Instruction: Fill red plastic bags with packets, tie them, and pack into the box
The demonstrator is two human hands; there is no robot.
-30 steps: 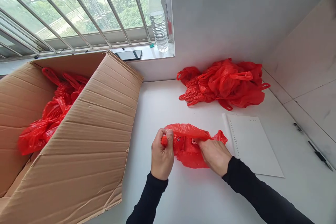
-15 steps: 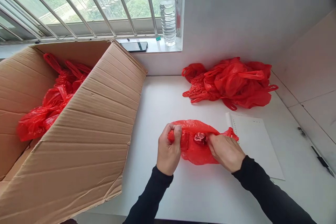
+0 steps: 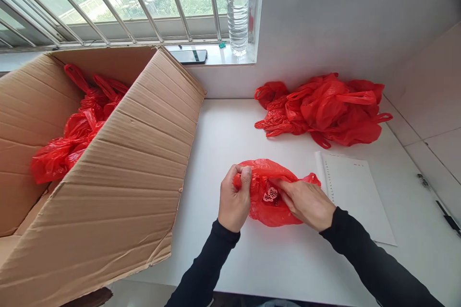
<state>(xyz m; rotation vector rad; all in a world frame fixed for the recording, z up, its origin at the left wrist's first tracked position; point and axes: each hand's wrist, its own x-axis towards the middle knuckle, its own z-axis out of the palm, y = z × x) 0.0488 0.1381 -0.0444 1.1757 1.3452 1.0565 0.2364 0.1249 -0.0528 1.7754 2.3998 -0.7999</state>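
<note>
A red plastic bag [image 3: 266,217] lies on the white table with its mouth spread. My left hand [image 3: 235,197] is closed around the bag's left edge, thumb on top. My right hand [image 3: 307,202] reaches in from the right, its fingers pinched at the right edge of a small dark-red packet [image 3: 270,194] with pale printing. The packet shows through the bag's opening. Part of the fingertips is hidden by the red film. A bunched bag end sticks out behind my right hand.
A cardboard box [image 3: 137,168] on the left contains red bags [image 3: 77,134]. More red bags [image 3: 329,110] are heaped against the wall. An open notebook [image 3: 356,196] lies right of my hand, a pen [image 3: 448,216] beyond it. A water bottle [image 3: 237,14] and phone [image 3: 189,56] rest on the sill.
The packet has turned and shifted slightly left and down inside the bag, with my right fingers beside it. My left hand keeps its hold. The camera view has shifted a little.
</note>
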